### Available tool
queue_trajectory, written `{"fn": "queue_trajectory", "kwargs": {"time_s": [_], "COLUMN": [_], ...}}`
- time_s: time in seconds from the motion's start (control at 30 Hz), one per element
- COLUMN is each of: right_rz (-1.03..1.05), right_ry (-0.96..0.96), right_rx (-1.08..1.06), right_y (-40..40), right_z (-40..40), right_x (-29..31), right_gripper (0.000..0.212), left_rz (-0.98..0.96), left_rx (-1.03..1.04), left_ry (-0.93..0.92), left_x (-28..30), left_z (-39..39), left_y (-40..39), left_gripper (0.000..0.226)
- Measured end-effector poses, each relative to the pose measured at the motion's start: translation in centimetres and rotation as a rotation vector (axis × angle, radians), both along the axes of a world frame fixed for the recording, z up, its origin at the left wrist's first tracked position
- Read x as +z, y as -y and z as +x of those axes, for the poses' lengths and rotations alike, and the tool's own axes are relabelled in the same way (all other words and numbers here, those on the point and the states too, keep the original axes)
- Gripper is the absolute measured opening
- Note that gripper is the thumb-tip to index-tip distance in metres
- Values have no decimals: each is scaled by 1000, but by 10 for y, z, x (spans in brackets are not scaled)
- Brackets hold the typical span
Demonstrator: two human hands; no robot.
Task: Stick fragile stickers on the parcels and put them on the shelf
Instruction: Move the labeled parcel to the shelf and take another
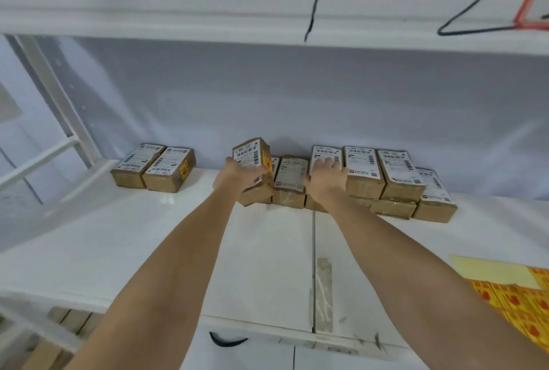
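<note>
Yellow sticker sheets [517,298] lie on white shelf [148,236] below labelled shelf [178,16]

Two parcels [153,168] side by side at the back left of the shelf [118,239], a row of parcels [383,182] at the back right, stickers [517,304] at the front right, one tilted parcel [254,162] on the row's left end

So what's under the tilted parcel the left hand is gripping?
The tilted parcel, held by the left hand, rests on another brown parcel lying on the white shelf. Only that lower parcel's front strip shows; its top and label are covered.
</note>
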State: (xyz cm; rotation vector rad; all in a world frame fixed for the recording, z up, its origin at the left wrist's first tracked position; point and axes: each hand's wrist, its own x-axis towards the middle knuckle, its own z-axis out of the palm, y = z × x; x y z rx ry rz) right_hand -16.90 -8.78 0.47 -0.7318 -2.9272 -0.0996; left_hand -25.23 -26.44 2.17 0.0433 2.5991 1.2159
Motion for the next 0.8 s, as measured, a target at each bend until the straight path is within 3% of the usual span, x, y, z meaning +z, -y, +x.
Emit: {"fn": "queue_trajectory", "kwargs": {"time_s": [0.3, 0.43, 0.8], "right_rz": [-154, -230, -366], "right_ry": [144, 98, 39], "right_rx": [-180, -226, -371], "right_y": [7, 3, -13], "right_z": [-16, -26, -42], "right_x": [2, 12, 20], "right_gripper": [69, 63, 82], "left_rz": [-49, -144, -198], "left_rx": [24, 79, 213], "left_ry": [-11, -50, -27], "left_x": [1, 5, 12], "left_z": [-1, 3, 4], "left_y": [20, 34, 65], "left_gripper": [85, 83, 91]}}
